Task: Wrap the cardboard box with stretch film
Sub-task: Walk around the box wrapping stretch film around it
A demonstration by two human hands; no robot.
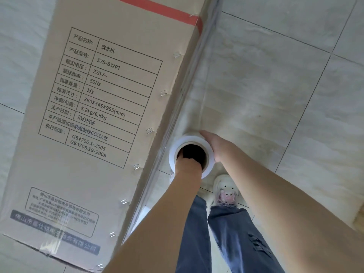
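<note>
One cardboard box (94, 123), tall, standing on a tiled floor (295, 79) and seen from above, so its printed side runs from frame top down to lower left. One printed table with specification text on that side; one bordered block of small print lower down; one grey printed band near the lower edge. One red tape strip (157, 10) crosses the box near the top of frame. Seven metal staples (149, 131) counted along the box's right edge, spaced in a line.

One roll of stretch film (190, 155), white, its open core end facing the camera, held upright just beside the box's right edge. One sheet of clear film (199, 79) runs from the roll along that edge toward the red tape; glare streaks show film already over the lower part of the printed side.

Two hands, both bare-armed. Left hand (188, 164): pushed into the roll's core from the near end; fingers are hidden inside the tube, so how they lie cannot be told. Right hand (213, 144): lies flat against the roll's outer right side, fingers straight and together, pressing on the film surface.

Two legs in blue jeans (232, 237), ripped at the right leg. One light shoe (225, 191) with pink laces plainly visible on the floor below the roll; only a sliver of pale shape shows behind the left wrist.
</note>
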